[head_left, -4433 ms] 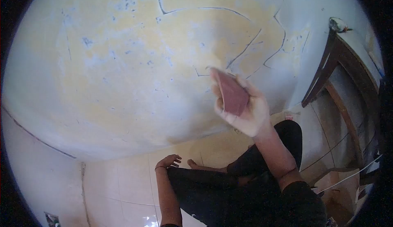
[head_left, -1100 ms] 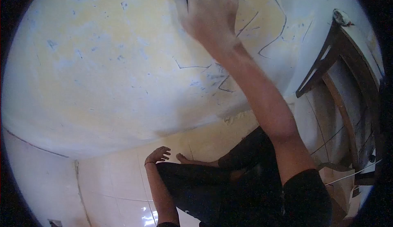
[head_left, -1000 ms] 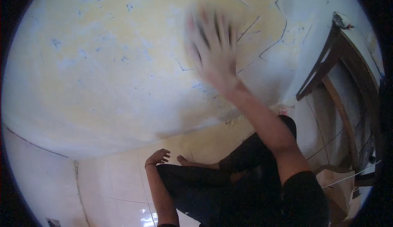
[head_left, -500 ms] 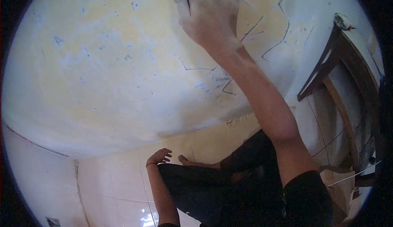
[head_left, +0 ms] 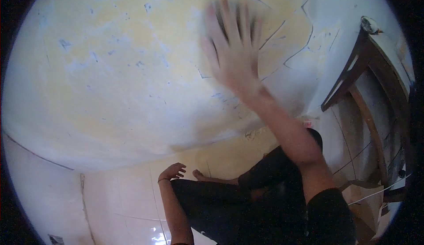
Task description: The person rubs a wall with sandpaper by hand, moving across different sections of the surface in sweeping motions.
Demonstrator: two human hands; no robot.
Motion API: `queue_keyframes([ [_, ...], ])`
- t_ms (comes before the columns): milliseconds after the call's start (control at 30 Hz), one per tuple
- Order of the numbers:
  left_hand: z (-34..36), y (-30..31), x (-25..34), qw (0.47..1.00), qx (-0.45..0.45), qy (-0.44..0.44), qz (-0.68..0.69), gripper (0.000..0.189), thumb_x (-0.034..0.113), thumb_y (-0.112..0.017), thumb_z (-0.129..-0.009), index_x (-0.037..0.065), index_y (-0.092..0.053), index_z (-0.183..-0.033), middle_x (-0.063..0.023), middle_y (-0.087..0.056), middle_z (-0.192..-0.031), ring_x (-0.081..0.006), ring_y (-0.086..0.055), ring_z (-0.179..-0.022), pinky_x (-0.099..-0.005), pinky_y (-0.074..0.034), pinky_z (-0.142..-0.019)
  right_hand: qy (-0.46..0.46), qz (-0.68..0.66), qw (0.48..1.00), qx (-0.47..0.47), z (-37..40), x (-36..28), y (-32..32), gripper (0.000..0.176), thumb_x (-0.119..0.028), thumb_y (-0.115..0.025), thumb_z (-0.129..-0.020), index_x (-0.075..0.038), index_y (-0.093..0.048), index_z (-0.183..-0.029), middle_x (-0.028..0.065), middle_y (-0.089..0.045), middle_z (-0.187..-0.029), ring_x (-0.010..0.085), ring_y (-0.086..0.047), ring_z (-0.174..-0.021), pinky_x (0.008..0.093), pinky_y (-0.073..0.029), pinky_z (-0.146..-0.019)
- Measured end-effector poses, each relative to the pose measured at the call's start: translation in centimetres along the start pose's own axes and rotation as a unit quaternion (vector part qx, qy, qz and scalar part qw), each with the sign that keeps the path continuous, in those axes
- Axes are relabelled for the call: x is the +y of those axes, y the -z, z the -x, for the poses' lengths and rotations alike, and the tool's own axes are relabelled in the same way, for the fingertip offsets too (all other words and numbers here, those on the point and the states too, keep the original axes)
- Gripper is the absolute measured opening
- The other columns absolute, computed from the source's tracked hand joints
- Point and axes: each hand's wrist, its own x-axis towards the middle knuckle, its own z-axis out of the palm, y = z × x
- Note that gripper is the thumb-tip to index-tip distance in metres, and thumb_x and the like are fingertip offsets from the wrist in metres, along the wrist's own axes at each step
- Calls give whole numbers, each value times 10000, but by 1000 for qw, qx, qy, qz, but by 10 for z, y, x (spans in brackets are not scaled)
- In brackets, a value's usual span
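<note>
My right hand (head_left: 236, 53) lies against a patchy white and yellow wall (head_left: 128, 77), fingers stretched upward and spread, somewhat blurred by motion. Dark gaps show between the fingers; the palm side is hidden. Around it, dark drawn or cracked lines (head_left: 300, 53) run over the wall, with bluish worn spots farther left. My left hand (head_left: 173, 171) hangs loosely beside my knee, its fingers apart with nothing in them, and a thin band circles that wrist. My legs (head_left: 247, 201), in black cloth, are bent below the wall.
Light tiles (head_left: 132, 196) cover the floor along the wall's foot. A dark wooden frame (head_left: 375, 64) stands at the right, with a pale crumpled thing (head_left: 369, 24) on its corner. Below it are a cardboard box (head_left: 364, 201) and a white cord (head_left: 384, 187).
My right hand has slid down the wall and slightly right, so its fingers now show fully. The left hand stays almost in place.
</note>
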Motion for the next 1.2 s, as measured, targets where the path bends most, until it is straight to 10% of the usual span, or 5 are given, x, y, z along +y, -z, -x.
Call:
queue_keyframes([
  [200, -4, 5, -6, 1000, -15, -20, 2, 321, 306, -459, -949, 123, -549, -1197, -105, -635, -1130, -216, -663, -911, -358, -533, -748, 21, 30, 997, 69, -70, -3, 2, 548, -298, -467, -924, -97, -341, -1419, 122, -291, -1489, 393, -282, -1339, 602, -192, -1075],
  [433, -5, 2, -11, 1000, -16, -7, 17, 338, 305, -468, -936, 104, -539, -1199, -101, -635, -1101, -195, -652, -871, -334, -532, -688, 7, 31, 966, -255, 267, 40, -19, 531, -349, -549, -871, -147, -475, -1357, 141, -372, -1443, 445, -355, -1284, 677, -233, -1013],
  [800, 5, -1, 9, 1000, -8, -2, 5, 323, 193, -466, -930, 99, -514, -1236, -121, -622, -1141, -212, -657, -919, -339, -542, -720, 3, -16, 999, 42, -90, -12, 17, 581, -272, -397, -958, -40, -232, -1464, 130, -208, -1530, 408, -186, -1392, 575, -131, -1124],
  [1033, 0, -1, -10, 999, -17, -30, -31, 302, 191, -433, -957, 100, -514, -1233, -111, -620, -1152, -207, -659, -922, -320, -543, -691, -10, -16, 969, -248, 216, 18, -15, 545, -335, -556, -865, -171, -459, -1376, 110, -410, -1419, 401, -384, -1275, 669, -266, -996],
  [1200, 2, -1, 6, 1000, -18, 12, -8, 299, 177, -434, -960, 96, -503, -1240, -108, -622, -1147, -203, -666, -900, -336, -555, -697, -23, 39, 975, -217, 131, 11, -5, 534, -331, -477, -917, -152, -398, -1413, 160, -330, -1468, 461, -331, -1296, 686, -194, -1029],
])
